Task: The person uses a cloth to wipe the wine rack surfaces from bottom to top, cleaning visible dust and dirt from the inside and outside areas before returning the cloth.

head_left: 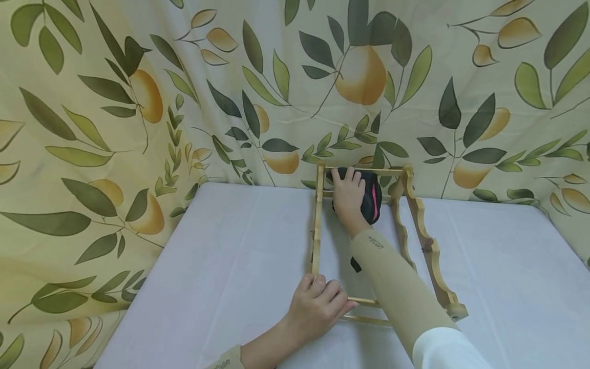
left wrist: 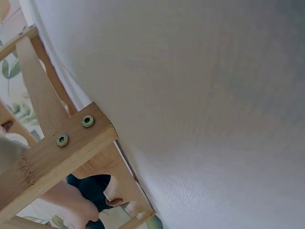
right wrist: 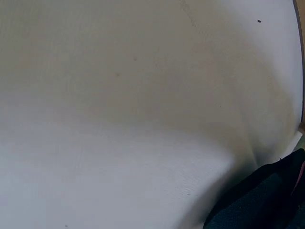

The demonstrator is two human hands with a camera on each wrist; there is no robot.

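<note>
A light wooden rack point(head_left: 316, 225) with wavy-edged rails stands on the table. At its near left corner my left hand point(head_left: 318, 306) grips the frame, fingers curled over the wood. My right hand point(head_left: 349, 197) reaches inside the far end, holding a black fabric item point(head_left: 372, 202) with a pink stripe, rounded somewhat like a shoe. In the left wrist view, a bolted wooden bar point(left wrist: 43, 160) crosses in front, and the dark item point(left wrist: 95, 188) shows behind it. The right wrist view catches only the edge of the black item point(right wrist: 262, 202), low on the right.
A white cloth covers the table point(head_left: 221, 266). Patterned curtain point(head_left: 286, 113) with fruit and leaves hangs behind and to the left, close to the rack's far end. A small black piece point(head_left: 356, 264) shows inside the rack, beside my right forearm.
</note>
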